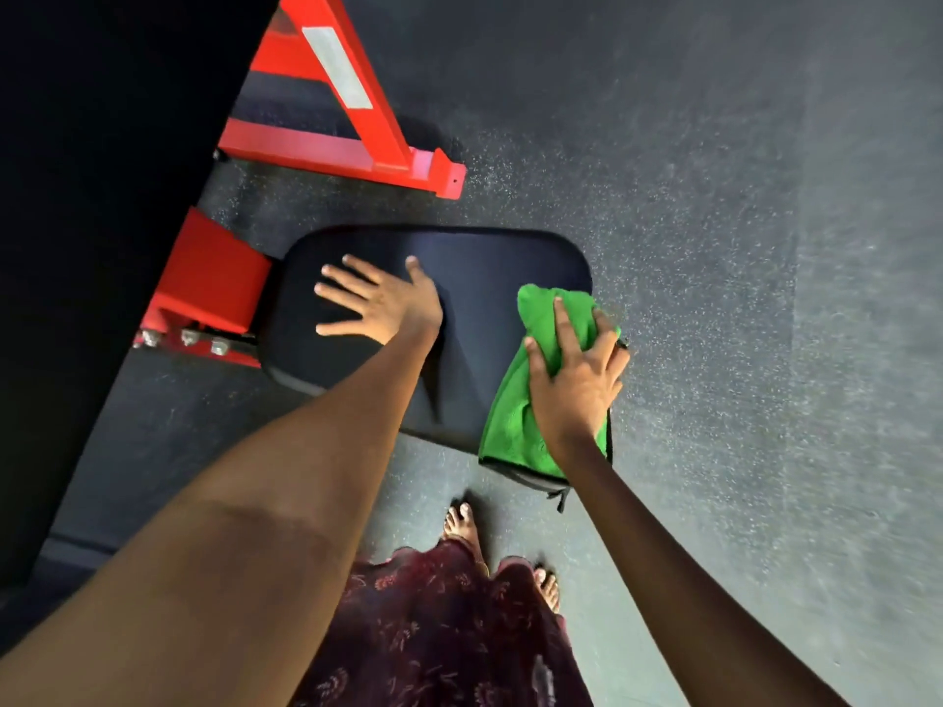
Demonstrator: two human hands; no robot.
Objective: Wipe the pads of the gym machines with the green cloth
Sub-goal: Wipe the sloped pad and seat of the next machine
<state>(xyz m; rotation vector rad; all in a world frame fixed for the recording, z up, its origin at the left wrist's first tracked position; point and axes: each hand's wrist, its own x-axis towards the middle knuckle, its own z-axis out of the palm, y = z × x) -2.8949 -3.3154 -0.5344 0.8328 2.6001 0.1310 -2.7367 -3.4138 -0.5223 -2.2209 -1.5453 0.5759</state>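
Left hand (380,303) lies flat on the black pad (485,267), fingers (339,275) spread straight. Right hand (576,380) presses the green cloth (515,415) on the pad's right near edge — fingers curled into it. Red frame (214,278) at left.

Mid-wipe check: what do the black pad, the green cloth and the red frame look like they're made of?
Black pad: likely vinyl or leatherette over foam; smooth, faint sheen, dented under the left hand.
Green cloth: probably microfibre; fuzzy matte nap, soft folds, dark stitched edge, gripped by the right hand.
Red frame: looks like painted steel; glossy flat faces, bolt heads.
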